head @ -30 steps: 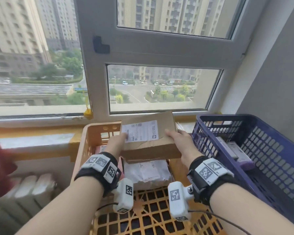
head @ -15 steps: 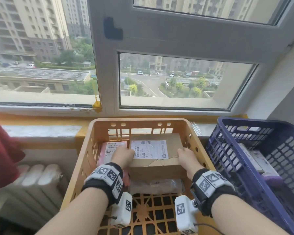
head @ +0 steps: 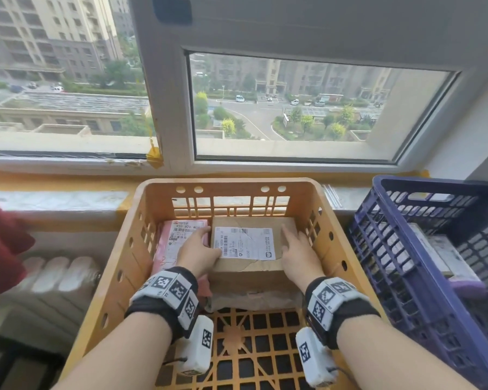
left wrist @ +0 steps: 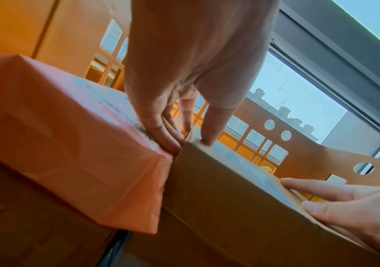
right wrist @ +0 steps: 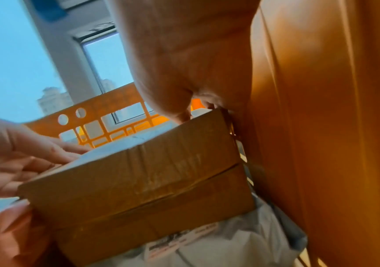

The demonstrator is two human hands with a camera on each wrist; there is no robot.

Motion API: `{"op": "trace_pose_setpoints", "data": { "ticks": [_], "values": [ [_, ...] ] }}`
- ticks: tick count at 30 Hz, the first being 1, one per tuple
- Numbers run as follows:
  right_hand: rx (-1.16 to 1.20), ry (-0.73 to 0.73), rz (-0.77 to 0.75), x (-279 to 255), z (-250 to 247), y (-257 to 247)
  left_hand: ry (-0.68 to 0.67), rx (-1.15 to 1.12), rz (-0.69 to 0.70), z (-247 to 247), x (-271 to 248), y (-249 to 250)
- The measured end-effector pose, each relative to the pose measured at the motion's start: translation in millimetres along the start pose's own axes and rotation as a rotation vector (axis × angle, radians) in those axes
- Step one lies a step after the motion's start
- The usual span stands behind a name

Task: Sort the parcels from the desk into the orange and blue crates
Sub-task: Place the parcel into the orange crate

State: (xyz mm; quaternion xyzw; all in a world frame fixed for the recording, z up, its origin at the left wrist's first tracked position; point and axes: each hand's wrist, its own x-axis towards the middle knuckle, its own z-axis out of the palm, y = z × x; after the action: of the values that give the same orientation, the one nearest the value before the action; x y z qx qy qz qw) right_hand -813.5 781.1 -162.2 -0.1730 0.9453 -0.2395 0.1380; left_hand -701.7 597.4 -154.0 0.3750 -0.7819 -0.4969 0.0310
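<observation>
The brown cardboard box (head: 251, 249) hides most of a white plastic mailer (head: 254, 301) under it. The box lies flat at 12 o'clock in the orange plastic crate (head: 119, 277), long axis 9-to-3, beside a pink mailer (head: 171, 243). The left hand (head: 199, 251) and right hand (head: 297, 249) grip its ends, fingers extended down the sides. The blue crate (head: 400, 277) at 3 o'clock is cut off.

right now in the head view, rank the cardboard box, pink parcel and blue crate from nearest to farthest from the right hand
1. cardboard box: under the right hand, touching.
2. blue crate: to its right, beyond the orange crate wall.
3. pink parcel: far left, past the box.
</observation>
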Motion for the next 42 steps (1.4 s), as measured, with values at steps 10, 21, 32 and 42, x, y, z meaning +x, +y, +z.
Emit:
{"op": "trace_pose_setpoints", "data": {
  "ticks": [10,21,32,42],
  "values": [
    [0.067,-0.084,0.078,10.3,-1.4,2.0,-0.003,0.036,0.024,2.7,15.5,-1.7],
    [0.008,-0.132,0.105,11.8,-10.3,-3.5,0.019,0.059,0.016,5.0,10.5,3.3],
    [-0.015,-0.156,0.069,6.4,-34.7,-20.8,0.053,0.082,-0.004,0.2,-14.3,22.2],
    [0.021,-0.152,-0.024,-17.6,-64.9,-41.3,0.124,0.113,0.03,-23.8,-52.4,45.3]
  ]
}}
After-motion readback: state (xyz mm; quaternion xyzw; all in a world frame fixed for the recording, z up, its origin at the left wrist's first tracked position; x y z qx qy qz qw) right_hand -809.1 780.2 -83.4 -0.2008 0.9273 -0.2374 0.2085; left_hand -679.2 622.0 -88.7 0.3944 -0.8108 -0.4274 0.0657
